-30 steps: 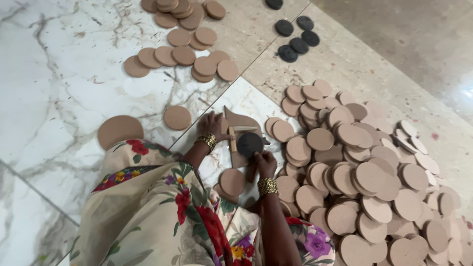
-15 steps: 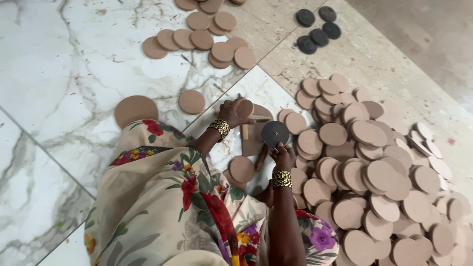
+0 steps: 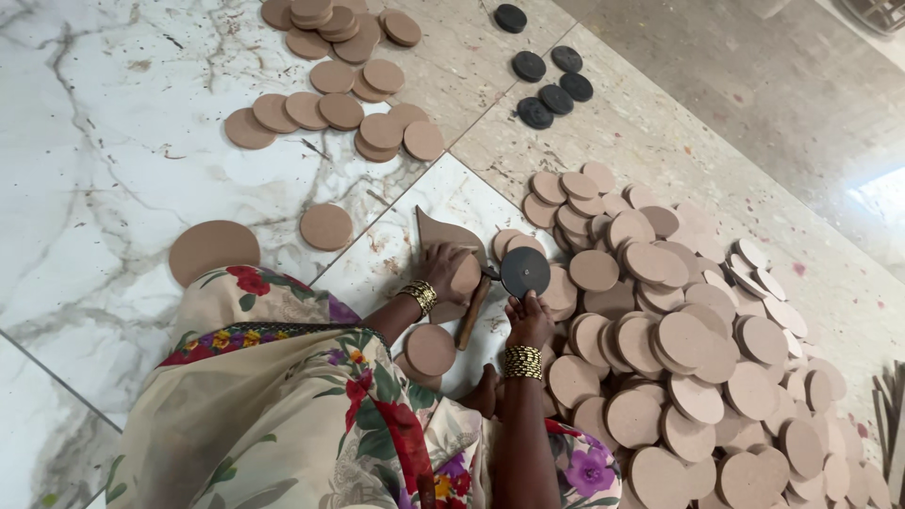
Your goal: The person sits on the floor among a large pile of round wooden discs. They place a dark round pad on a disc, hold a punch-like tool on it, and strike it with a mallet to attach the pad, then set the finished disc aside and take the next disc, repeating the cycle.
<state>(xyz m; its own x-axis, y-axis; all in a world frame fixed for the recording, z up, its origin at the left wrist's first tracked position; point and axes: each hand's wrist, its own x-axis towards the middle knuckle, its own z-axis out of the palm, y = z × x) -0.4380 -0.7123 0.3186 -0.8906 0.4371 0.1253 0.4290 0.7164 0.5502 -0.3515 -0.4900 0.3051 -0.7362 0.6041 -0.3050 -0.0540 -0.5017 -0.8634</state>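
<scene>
While a marble floor [image 3: 113, 113] carries everything, the biggest mass is a heap of tan discs [image 3: 698, 349] spreading toward its right edge, with a smaller scatter of tan discs [image 3: 330, 85] near the top edge and a few black discs [image 3: 551, 80] beyond. The left hand [image 3: 445, 271] curls its fingers around one tan disc [image 3: 466, 274], beside a wooden-handled tool [image 3: 471, 316]. The right hand [image 3: 530, 319] pinches a black disc [image 3: 525, 271] upright at its lower rim.

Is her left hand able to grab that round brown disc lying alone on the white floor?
Probably yes: the lone brown disc lies on open floor near her left hand, with nothing between.
</scene>
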